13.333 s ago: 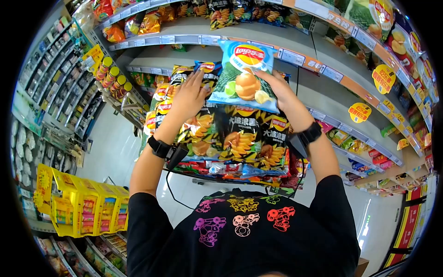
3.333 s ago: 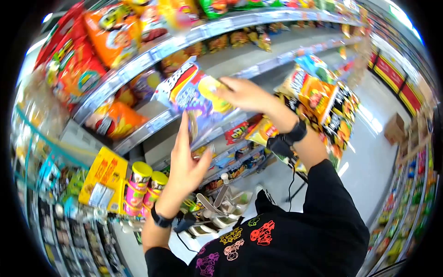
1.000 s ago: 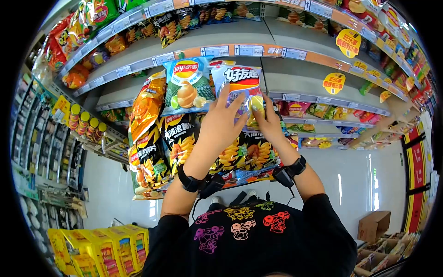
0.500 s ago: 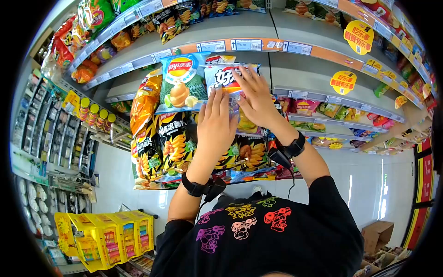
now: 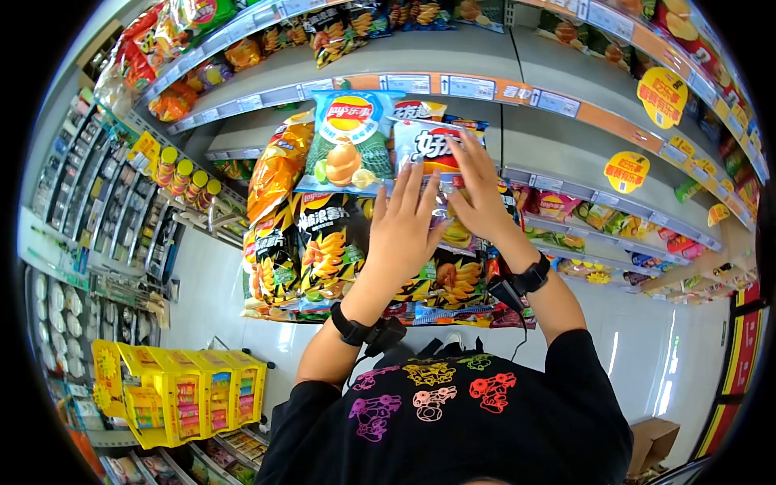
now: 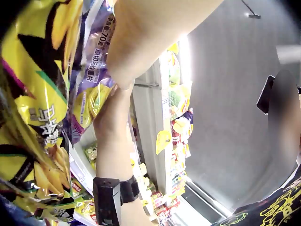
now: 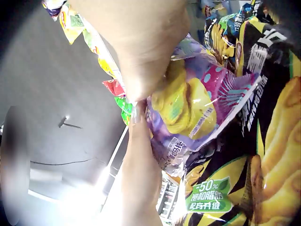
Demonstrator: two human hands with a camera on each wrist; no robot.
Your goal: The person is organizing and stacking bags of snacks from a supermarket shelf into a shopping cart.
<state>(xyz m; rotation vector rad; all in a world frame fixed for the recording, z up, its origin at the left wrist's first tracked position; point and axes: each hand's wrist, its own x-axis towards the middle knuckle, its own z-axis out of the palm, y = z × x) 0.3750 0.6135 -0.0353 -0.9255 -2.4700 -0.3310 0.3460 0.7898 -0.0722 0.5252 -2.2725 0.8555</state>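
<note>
Just above centre in the head view, the purple-and-white potato chip bag [image 5: 428,144] is laid with its long axis roughly up and down the frame. Its lower left is covered by the left hand [image 5: 404,233], its right side by the right hand [image 5: 485,196]. Both hands' fingers are held straight; nothing is clamped. It is flanked at left by the Lay's lime bag [image 5: 343,149].

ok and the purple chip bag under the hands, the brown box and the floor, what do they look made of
Purple chip bag: glossy plastic or foil film, judging by creases and bright highlights.
Brown box: probably cardboard, dull finish, from its plain panels and straight edges.
Floor: smooth and shiny, streaked with reflected light; perhaps tile, but I can't be sure.
</note>
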